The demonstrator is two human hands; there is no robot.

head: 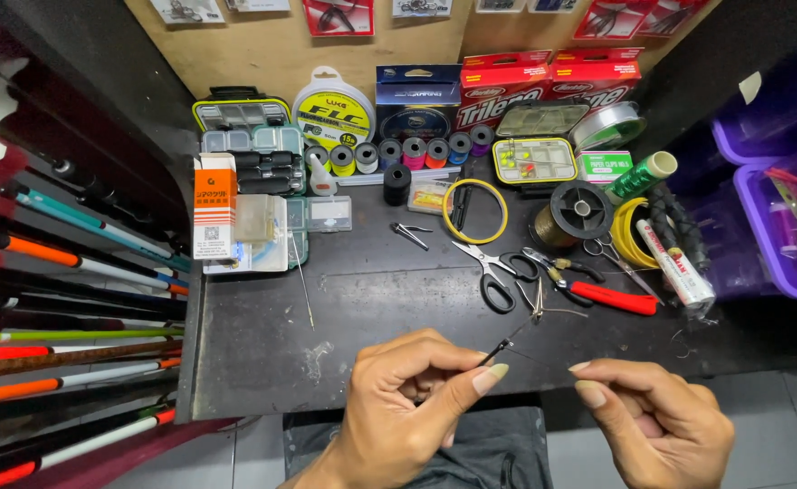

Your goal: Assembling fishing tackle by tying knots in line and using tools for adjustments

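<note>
1. The left hand (407, 407) is nearest the camera, at 6 o'clock; its thumb and forefinger fingers (484, 376) are pinched shut on a thin dark hook (500, 349) that points up toward 1 o'clock.
2. The right hand (656, 421) sits at 4 o'clock, its fingers curled and pinched together just right of the hook; what they nip, perhaps a fine line, is too thin to tell.
3. The hook's tip lies between the two hands, over the front edge of the bench (262, 344), a dark, scuffed, matte top.
4. Just beyond, toward 12 o'clock, lie steel scissors (493, 272) with black loop handles, and at 1 o'clock pliers (597, 288) with red grips.
5. Further back rest a yellow ring of coiled line (475, 210), a black round spool (581, 210) and a white tube (674, 263) at 2 o'clock.
6. At 10 o'clock stands an orange-and-white carton (214, 206) beside clear plastic compartment boxes (252, 136).
7. Farthest, a row of small coloured thread spools (414, 152) fronts red cardboard boxes (548, 81).
8. At 9 o'clock, slim glossy fishing rods (63, 349) lie stacked beside the bench.
</note>
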